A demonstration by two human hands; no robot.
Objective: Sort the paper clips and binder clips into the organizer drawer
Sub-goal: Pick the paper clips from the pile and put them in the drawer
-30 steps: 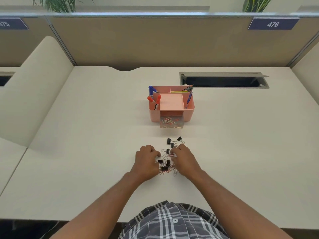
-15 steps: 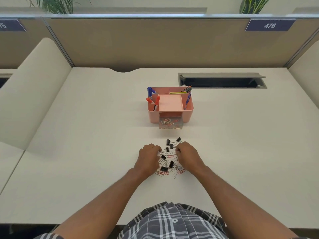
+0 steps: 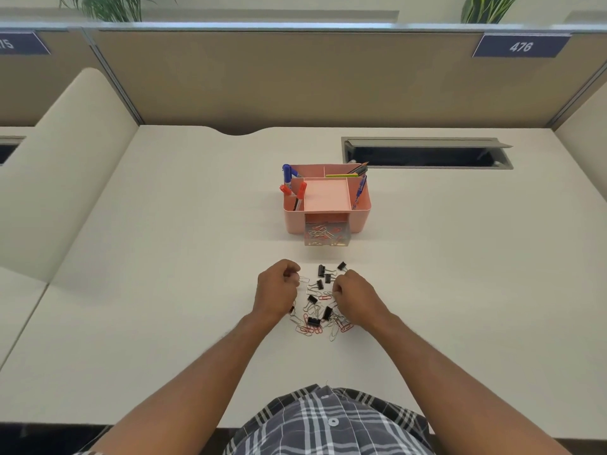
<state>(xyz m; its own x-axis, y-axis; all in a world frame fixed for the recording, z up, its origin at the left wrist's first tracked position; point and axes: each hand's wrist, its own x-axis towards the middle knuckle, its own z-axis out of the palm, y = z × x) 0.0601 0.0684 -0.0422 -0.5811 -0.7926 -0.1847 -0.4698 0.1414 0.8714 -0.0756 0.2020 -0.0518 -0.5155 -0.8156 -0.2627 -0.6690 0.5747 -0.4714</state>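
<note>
Spanning the view: a pale cream bench [image 3: 164,290] closed in by tan partition panels [image 3: 295,77], one bearing a blue plate marked 476 [image 3: 521,46].
Recess: a grey open cable slot [image 3: 427,152] sits in the bench behind the organizer.
Organizer: a pink plastic desk organizer [image 3: 359,221] holds pens; its clear drawer [image 3: 326,236] stands pulled out at the front with coloured paper clips inside.
Pile: black binder clips [image 3: 321,270] and red and silver wire paper clips [image 3: 308,330] lie scattered near the bench's front, between the hands.
Left hand [image 3: 277,290]: curled into a fist; its contents cannot be told.
Right hand [image 3: 356,295]: curled over the pile's edge; any grasp is hidden.
Cut off: green plants [image 3: 486,8] at the top edge.
</note>
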